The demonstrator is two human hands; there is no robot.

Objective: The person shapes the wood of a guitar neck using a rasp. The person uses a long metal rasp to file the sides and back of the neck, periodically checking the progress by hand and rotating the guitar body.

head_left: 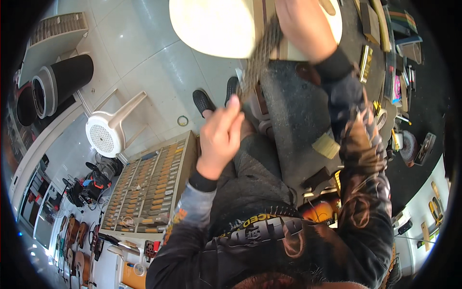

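A long, dark rasp (262,58) with a lattice-like face, smeared by motion, slants across a pale guitar body (211,24). Brown stripes run through the middle of the body, which lies at the far edge of the view, partly over the bench. My right hand (305,29) is closed at the rasp's far end; its fingers are partly cut off by the top edge. At the near end, my left hand (219,139) pinches the rasp's tip between its fingers, over the gap between bench and floor.
The dark workbench (298,111) stands on my right, bearing a yellowish sanding block or pad (326,145) and many tools along its far side. On the left are a white plastic stool (107,134), a black cylindrical bin (62,84) and a cabinet of small drawers (149,188).
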